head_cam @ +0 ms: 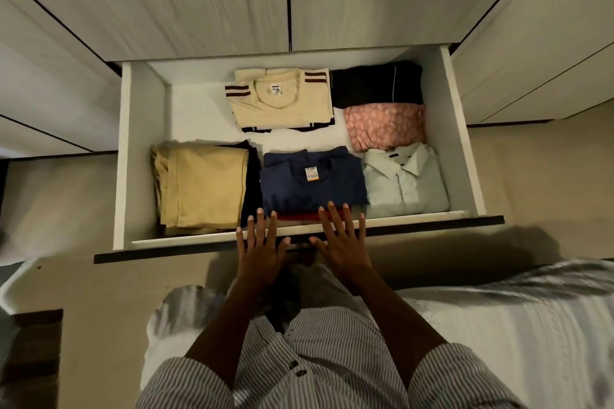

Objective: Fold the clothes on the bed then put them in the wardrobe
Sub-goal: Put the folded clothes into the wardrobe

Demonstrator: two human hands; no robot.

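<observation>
Just past both flat, empty hands, left hand (262, 249) and right hand (342, 242), lies the folded navy shirt (312, 179).

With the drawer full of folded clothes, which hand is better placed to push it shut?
Neither clearly: left hand and right hand both lie flat, fingers straight, on the drawer front near its middle. Pushing with both together looks most even; the right sits slightly nearer centre.
</observation>
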